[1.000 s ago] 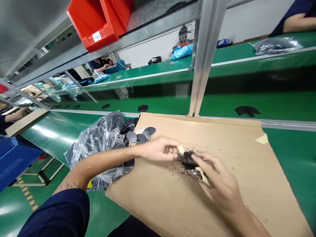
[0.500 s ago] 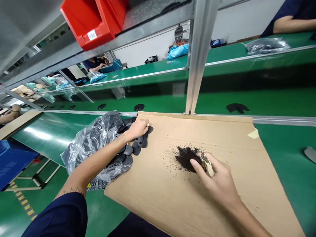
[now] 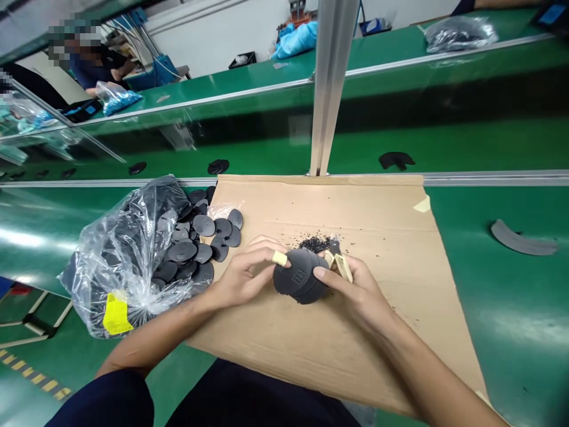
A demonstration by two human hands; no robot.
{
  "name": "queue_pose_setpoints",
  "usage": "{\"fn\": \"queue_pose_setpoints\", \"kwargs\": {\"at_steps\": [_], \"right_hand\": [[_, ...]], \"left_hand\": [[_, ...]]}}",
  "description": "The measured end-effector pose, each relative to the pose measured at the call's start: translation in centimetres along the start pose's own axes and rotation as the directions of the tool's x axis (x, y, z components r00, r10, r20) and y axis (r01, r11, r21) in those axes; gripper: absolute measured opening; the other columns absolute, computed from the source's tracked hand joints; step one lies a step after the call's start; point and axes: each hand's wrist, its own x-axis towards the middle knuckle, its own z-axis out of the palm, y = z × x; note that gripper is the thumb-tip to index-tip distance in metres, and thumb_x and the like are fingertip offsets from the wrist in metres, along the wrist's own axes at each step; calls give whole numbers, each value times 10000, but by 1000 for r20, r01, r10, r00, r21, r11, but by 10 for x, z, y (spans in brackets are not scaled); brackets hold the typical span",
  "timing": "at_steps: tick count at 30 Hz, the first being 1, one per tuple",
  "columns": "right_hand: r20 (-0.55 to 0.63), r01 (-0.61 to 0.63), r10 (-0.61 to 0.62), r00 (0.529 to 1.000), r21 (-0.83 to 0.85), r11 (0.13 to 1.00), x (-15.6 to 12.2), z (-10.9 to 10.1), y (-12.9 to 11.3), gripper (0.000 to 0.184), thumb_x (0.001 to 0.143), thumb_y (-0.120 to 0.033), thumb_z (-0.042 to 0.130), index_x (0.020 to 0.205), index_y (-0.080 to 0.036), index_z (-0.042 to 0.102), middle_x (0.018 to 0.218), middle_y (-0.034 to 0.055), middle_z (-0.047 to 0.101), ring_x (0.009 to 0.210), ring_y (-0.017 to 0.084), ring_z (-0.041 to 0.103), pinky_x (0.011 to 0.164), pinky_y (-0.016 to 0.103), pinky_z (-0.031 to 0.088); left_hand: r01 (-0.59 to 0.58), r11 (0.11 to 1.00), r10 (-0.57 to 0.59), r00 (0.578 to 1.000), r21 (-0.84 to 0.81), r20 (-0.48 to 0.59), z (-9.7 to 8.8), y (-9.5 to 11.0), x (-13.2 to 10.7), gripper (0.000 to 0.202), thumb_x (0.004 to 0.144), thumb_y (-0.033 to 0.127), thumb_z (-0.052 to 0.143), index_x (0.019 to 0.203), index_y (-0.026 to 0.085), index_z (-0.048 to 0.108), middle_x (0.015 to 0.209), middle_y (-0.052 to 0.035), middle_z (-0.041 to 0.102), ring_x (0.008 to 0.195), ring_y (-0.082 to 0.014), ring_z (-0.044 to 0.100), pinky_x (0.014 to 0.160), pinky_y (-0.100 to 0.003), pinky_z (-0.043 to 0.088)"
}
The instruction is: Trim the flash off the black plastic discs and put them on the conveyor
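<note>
A small stack of black round plastic discs (image 3: 299, 277) is held between both hands over a brown cardboard sheet (image 3: 355, 332). My left hand (image 3: 246, 274) grips its left edge, a beige finger cot on one fingertip. My right hand (image 3: 355, 284) pinches the right edge and also holds a small beige-handled tool (image 3: 340, 264). Black trimmings (image 3: 315, 243) lie scattered on the cardboard just beyond the discs. A clear plastic bag (image 3: 128, 255) with a yellow label spills many more black discs (image 3: 208, 234) at the left.
A metal post (image 3: 331, 83) rises behind the cardboard. On the green conveyor belt (image 3: 489, 148) lie single black parts (image 3: 395, 160); a grey curved strip (image 3: 520, 240) lies on the right. Other people sit at the far bench with blue and clear bags.
My left hand went to the spilled discs, then came back to the middle with discs. Both hands now hold them together. The view has tilted down, losing the red bin overhead.
</note>
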Motion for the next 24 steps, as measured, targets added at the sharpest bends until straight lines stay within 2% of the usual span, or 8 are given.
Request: {"fn": "queue_pose_setpoints", "kwargs": {"at_steps": [3, 7, 11, 13, 16, 21, 24], "right_hand": [[4, 1, -1, 1000, 22, 1000, 0, 1, 2, 392, 739, -520, 785, 871, -182, 635, 795, 29, 644, 716, 169, 577, 660, 309, 482], [-27, 8, -8, 1000, 3, 1000, 0, 0, 5, 377, 750, -517, 781, 868, -190, 634, 739, 5, 604, 648, 146, 529, 607, 287, 453], [-31, 25, -27, 999, -55, 998, 0, 2, 4, 364, 768, -510, 771, 855, -185, 632, 721, -7, 578, 638, 132, 508, 581, 263, 431], [-33, 38, -41, 999, -88, 995, 0, 4, 3, 354, 778, -504, 763, 855, -184, 633, 731, -8, 584, 645, 130, 518, 593, 260, 445], [-37, 61, -66, 997, -132, 989, 0, 6, 3, 332, 794, -489, 748, 863, -185, 634, 728, -10, 589, 641, 129, 524, 602, 259, 464], [-53, 88, -102, 993, -220, 971, 1, 6, 3, 312, 826, -478, 717, 873, -179, 642, 730, 6, 620, 634, 137, 553, 587, 254, 487], [-57, 130, -156, 986, -318, 939, 1, 4, 3, 296, 856, -472, 687, 895, -181, 658, 745, 19, 662, 637, 154, 602, 586, 259, 516]], "left_hand": [[75, 996, -79, 994, -55, -71, 15, -9, -5, 175, 984, 219, 538, 994, 191, 711, 1015, -97, 726, 971, -195, 672, 865, -349, 550], [61, 997, -65, 992, -45, -105, 18, -10, -9, 233, 1009, 214, 476, 1045, 196, 706, 1069, -94, 711, 1003, -185, 664, 869, -333, 549], [113, 991, -122, 980, -67, -157, 19, -10, -12, 121, 942, 274, 636, 1007, 182, 680, 1005, -74, 687, 937, -173, 644, 810, -292, 538], [155, 986, -165, 969, -69, -185, 21, -11, -13, 163, 903, 269, 699, 1035, 176, 673, 929, -52, 656, 837, -141, 609, 743, -256, 518], [188, 980, -196, 966, -63, -171, 24, -12, -13, 281, 905, 255, 696, 1174, 178, 661, 843, -18, 590, 745, -111, 538, 679, -226, 491], [134, 989, -143, 978, -64, -150, 25, -11, -13, 339, 917, 225, 666, 1255, 195, 645, 975, -48, 632, 747, -99, 533, 653, -208, 491], [154, 986, -164, 973, -68, -160, 26, -12, -12, 333, 920, 252, 657, 1248, 196, 650, 991, -60, 646, 768, -114, 550, 670, -227, 502]]}}
